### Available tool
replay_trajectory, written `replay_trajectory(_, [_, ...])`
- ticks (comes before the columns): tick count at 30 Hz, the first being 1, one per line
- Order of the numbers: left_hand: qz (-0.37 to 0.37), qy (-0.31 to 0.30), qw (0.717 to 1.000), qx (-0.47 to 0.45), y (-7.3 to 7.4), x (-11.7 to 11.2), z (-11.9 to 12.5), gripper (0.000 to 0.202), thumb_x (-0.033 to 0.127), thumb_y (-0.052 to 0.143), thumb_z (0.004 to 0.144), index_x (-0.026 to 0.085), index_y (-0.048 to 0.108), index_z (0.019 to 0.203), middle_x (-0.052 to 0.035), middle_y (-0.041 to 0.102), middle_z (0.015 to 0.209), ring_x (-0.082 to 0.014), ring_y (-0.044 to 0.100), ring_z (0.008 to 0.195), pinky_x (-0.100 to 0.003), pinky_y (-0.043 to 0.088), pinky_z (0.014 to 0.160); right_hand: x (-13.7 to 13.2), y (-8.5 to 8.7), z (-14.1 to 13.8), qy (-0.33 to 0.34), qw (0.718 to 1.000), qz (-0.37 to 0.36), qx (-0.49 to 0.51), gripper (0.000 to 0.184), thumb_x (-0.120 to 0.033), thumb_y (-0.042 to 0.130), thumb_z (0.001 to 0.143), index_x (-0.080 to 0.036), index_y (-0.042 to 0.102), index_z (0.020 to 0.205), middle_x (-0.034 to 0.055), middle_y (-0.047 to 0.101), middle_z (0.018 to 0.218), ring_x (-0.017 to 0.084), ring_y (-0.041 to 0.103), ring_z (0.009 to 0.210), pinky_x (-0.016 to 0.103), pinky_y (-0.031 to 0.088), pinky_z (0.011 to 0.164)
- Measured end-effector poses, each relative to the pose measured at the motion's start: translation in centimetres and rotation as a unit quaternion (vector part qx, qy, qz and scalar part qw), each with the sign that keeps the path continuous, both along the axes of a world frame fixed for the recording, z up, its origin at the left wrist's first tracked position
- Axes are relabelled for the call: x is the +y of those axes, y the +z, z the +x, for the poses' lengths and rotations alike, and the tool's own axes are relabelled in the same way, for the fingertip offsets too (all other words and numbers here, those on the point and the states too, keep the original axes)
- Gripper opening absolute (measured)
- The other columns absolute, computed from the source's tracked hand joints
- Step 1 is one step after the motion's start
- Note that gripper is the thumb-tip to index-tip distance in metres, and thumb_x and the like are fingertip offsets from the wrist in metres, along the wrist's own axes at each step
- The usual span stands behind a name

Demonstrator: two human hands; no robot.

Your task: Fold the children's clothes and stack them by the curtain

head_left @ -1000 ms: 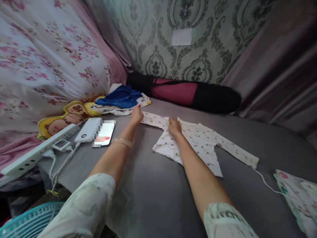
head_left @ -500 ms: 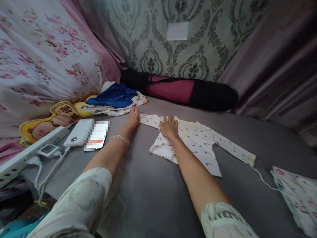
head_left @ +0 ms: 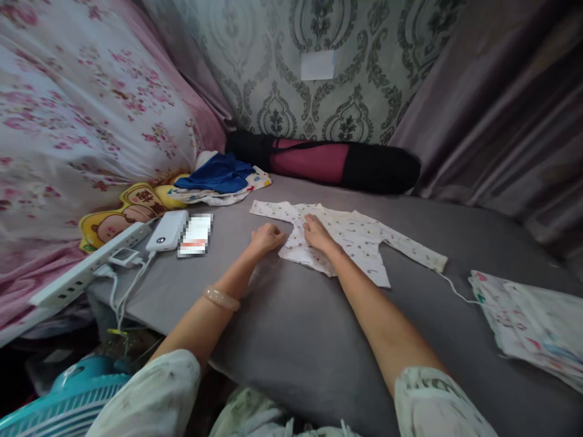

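A small white long-sleeved baby shirt with a tiny scattered print lies spread out on the grey bed sheet, its sleeves stretched to both sides. My right hand rests on the left part of its chest, palm down, with no cloth visibly gripped. Just outside the shirt's left edge, below the left sleeve, my left hand hovers with loosely bent fingers and nothing visible in them. A bangle circles my left wrist.
Left of my arm lie a phone, a white power bank and a power strip. Behind are piled clothes and a long black-and-red bag. Folded printed cloth lies right; a teal fan stands lower left.
My left hand has let go of the left sleeve's cuff and moved right and nearer, to the shirt's side. My right hand stays on the chest, its fingers less spread. The view has shifted.
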State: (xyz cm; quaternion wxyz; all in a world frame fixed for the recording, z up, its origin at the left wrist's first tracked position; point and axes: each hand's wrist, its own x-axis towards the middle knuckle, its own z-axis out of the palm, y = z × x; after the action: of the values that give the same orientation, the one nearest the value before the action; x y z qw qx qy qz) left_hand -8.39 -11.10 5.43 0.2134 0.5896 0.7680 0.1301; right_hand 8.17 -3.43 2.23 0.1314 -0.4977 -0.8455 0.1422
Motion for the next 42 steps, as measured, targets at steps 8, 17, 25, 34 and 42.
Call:
replay_trajectory(8, [0.014,0.014,1.0,-0.008,-0.1,-2.7,2.2,0.027,0.04,0.063,0.079,0.017,0.069,0.092,-0.0101,0.071,0.095,-0.0237,0.064,0.094,-0.029,0.043,0.077,-4.3,-0.6,-0.8,-0.034,0.997,-0.017,-0.063,0.06,-0.037,0.024,0.098,-0.002,0.03,0.146,0.0159,0.023,0.156,0.025,0.016,0.144,0.038,0.011,0.115])
replay_trajectory(17, [0.059,0.024,0.996,-0.063,-1.4,-3.2,1.4,0.024,0.029,0.061,0.077,0.014,0.068,0.095,-0.0074,0.071,0.088,-0.0179,0.063,0.08,-0.024,0.043,0.066,-5.1,-1.0,-1.0,-0.046,0.996,0.018,-0.074,0.066,-0.044,0.023,0.097,-0.003,0.027,0.148,0.0151,0.021,0.157,0.026,0.014,0.144,0.039,0.007,0.115])
replay_trajectory(25, [0.05,0.005,0.992,-0.117,-1.8,-3.2,0.7,0.033,0.024,0.061,0.074,0.01,0.065,0.104,-0.0079,0.07,0.087,-0.0172,0.063,0.076,-0.023,0.044,0.064,-6.3,0.1,-1.9,-0.036,0.994,-0.036,-0.095,0.064,-0.041,0.02,0.097,-0.006,0.021,0.15,0.0139,0.012,0.159,0.026,0.007,0.146,0.047,0.004,0.115])
replay_trajectory(34, [0.137,0.067,0.984,-0.087,-2.3,-3.0,-0.2,0.031,0.029,0.049,0.085,0.011,0.068,0.101,-0.0103,0.07,0.087,-0.0199,0.064,0.081,-0.028,0.046,0.072,-13.0,1.2,-3.3,0.009,0.996,-0.063,-0.057,0.064,-0.039,0.026,0.096,-0.004,0.022,0.15,0.0165,0.012,0.158,0.031,0.005,0.145,0.058,0.002,0.114])
replay_trajectory(42, [0.245,-0.076,0.966,-0.042,-2.4,-3.5,1.3,0.027,0.027,0.046,0.086,0.013,0.066,0.098,-0.0095,0.068,0.09,-0.0198,0.061,0.082,-0.032,0.048,0.079,-15.6,4.1,0.9,0.208,0.969,-0.12,0.052,0.048,-0.032,0.045,0.091,-0.017,0.051,0.135,0.0124,0.05,0.141,0.025,0.044,0.131,0.041,0.032,0.109])
